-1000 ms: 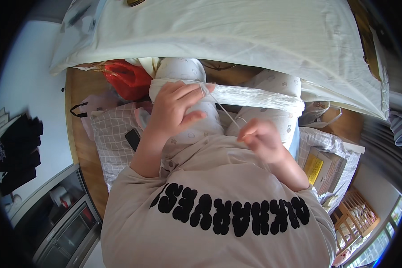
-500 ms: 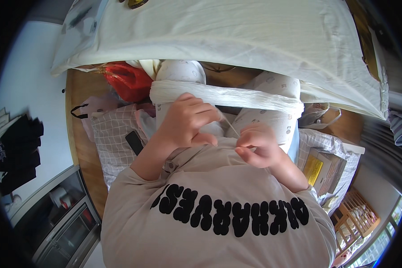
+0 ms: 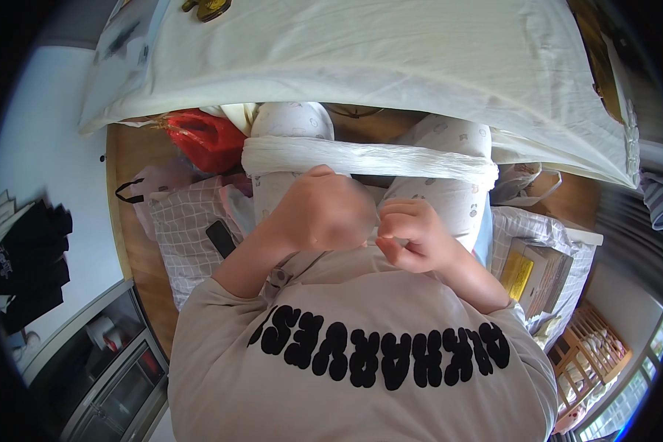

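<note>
Both hands are meeting just below the white cloth point(image 3: 368, 157): the left hand point(image 3: 324, 210) is curling closed, the right hand point(image 3: 414, 234) is pinching something too small to tell.

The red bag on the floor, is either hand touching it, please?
No, the red bag lies apart while both the left hand and right hand meet near the chest.

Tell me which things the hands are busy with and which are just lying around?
Busy with:
- left hand and right hand, close together in front of the chest, fingers pinched
- white cloth strip stretched across the knees, just beyond the hands

Just lying around:
- red bag
- black phone on the checked cloth
- yellow box
- big white sheet
</note>
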Tool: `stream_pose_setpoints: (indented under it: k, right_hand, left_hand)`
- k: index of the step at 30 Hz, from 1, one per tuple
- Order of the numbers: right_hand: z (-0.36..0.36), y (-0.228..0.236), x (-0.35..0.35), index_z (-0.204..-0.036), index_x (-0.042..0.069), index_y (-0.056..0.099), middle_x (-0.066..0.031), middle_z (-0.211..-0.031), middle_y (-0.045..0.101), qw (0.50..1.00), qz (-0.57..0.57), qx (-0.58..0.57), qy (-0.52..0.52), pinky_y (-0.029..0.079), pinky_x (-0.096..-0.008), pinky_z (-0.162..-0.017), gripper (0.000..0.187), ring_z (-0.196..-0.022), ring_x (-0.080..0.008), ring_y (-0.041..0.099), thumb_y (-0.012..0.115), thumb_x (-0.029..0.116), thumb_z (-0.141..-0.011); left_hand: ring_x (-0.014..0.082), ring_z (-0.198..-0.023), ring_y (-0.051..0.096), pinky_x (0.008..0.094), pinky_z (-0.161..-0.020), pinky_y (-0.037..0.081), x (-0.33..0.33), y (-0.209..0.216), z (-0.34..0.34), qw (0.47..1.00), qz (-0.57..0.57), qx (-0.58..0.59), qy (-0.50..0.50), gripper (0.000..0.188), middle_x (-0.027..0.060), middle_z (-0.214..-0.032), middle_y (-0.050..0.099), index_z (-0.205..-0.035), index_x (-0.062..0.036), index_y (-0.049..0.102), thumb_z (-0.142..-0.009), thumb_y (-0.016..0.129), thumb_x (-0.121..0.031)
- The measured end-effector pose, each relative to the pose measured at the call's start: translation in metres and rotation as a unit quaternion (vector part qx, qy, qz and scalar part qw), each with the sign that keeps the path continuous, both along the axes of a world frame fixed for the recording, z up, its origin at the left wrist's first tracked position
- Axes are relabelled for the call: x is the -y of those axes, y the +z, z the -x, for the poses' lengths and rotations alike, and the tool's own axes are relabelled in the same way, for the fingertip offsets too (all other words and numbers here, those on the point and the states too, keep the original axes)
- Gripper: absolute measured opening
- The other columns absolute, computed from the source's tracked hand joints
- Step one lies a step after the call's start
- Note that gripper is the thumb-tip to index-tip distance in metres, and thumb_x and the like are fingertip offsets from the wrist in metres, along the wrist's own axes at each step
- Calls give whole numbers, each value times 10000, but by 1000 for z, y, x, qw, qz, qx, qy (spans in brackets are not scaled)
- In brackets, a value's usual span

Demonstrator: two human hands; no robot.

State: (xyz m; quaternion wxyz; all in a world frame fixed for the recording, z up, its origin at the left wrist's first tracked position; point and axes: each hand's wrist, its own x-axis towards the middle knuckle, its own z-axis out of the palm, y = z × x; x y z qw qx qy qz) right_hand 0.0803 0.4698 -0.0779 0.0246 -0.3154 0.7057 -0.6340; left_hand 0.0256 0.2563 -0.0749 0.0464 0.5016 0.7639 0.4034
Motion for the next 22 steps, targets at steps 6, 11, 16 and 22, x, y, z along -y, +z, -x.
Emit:
stream_pose_setpoints:
  k: [6, 11, 16, 22]
  right_hand:
    - [1, 5, 6, -695, 55, 516, -78, -616, 468, 990, -62, -79, -101, 378, -386, -486, 122, -536, -277, 473, 629, 27, -730]
    - [-3, 1, 10, -754, 67, 552, -71, -680, 555, 988, -118, -68, -77, 462, -367, -505, 100, -599, -271, 581, 650, 64, -734]
    - [-7, -17, 21, -789, 67, 576, -78, -695, 571, 990, -106, -78, -47, 466, -377, -516, 98, -606, -272, 590, 651, 69, -726]
    - [6, -27, 5, -812, 79, 602, -96, -691, 567, 999, -34, 22, 2, 482, -361, -553, 76, -637, -259, 606, 637, 95, -746]
  left_hand:
    - [209, -623, 517, 343, -666, 395, -9, -5, -18, 991, -26, 59, 115, 420, 46, -823, 667, -1203, -33, 650, -930, 542, -333]
    - [183, -649, 540, 311, -682, 402, -11, -5, -23, 984, -59, 132, 108, 418, 76, -871, 680, -1274, -46, 611, -882, 601, -191]
    - [132, -681, 549, 291, -702, 409, -15, -15, -36, 926, -161, 335, 66, 335, 83, -873, 684, -1216, -22, 643, -957, 546, -210]
    - [158, -900, 625, 266, -803, 465, -11, -12, -36, 795, -264, 544, 52, 243, 80, -954, 684, -1086, -13, 684, -984, 518, -159]
